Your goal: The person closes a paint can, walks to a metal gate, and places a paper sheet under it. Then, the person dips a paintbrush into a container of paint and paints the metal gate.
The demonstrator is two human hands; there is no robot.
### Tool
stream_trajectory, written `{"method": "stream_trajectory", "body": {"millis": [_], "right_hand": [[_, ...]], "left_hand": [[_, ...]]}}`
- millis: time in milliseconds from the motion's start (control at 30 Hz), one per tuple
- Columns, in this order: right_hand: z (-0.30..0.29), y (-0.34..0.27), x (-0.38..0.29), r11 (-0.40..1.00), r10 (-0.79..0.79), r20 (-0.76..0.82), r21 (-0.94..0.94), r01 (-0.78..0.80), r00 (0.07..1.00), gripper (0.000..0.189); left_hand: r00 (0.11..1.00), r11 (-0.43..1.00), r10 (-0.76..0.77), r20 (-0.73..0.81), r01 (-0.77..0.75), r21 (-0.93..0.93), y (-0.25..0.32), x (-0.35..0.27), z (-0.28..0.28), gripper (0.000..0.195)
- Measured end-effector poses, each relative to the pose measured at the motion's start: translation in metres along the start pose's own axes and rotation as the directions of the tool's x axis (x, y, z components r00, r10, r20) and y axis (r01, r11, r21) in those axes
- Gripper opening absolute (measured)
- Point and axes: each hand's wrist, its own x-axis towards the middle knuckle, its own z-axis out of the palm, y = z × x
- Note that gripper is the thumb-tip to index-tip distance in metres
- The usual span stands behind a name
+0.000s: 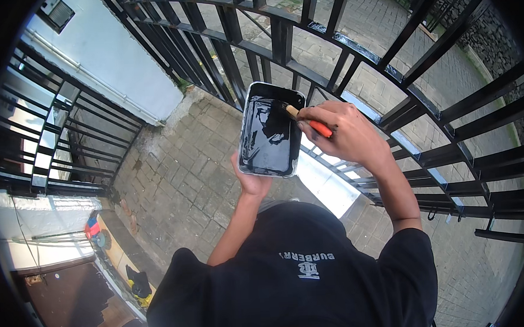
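My left hand [253, 184] holds a shallow rectangular tray [269, 175] from below and along its near left side; most of the fingers are hidden beneath it. Glossy black paint [270, 149] coats the inside of the tray. Between the thumb and fingers of my right hand [344, 130] is a paintbrush with an orange-tipped wooden handle [320, 128]. Its head points down into the tray, and the dark bristles are hard to tell from the paint. Dark smudges mark my right fingers. Just beyond the tray stands a black metal gate [282, 40], with shiny patches on some crossbars.
Grey paving blocks [178, 168] cover the ground. A white wall with pipes [109, 51] rises at upper left, near another black barred gate [42, 126]. At lower left are a brown door [73, 302], a tiled ledge [115, 255] and a black bag [138, 281].
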Motion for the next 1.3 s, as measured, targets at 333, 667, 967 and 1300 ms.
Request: {"method": "stream_trajectory", "body": {"millis": [333, 667, 967, 1300], "right_hand": [[-0.009, -0.009, 0.001, 0.963, 0.058, -0.197, 0.271, -0.003, 0.979, 0.015], [0.010, -0.010, -0.003, 0.973, 0.069, -0.272, 0.232, -0.004, 0.960, 0.015], [0.004, -0.013, -0.007, 0.957, 0.022, -0.183, 0.287, 0.032, 0.983, 0.018], [0.019, -0.020, -0.017, 0.981, -0.132, 0.025, 0.144, 0.127, 0.991, 0.028]], "left_hand": [[0.998, 0.999, 0.027, 0.058, -0.026, -0.019, 0.000, 0.006, -0.005, 0.060], [0.998, 0.999, 0.029, 0.047, -0.028, -0.036, -0.002, 0.005, 0.001, 0.058], [0.997, 0.997, 0.041, 0.069, -0.036, -0.071, -0.006, 0.008, -0.006, 0.059], [0.995, 0.996, -0.024, 0.101, 0.033, -0.088, -0.003, 0.010, -0.008, 0.059]]}}
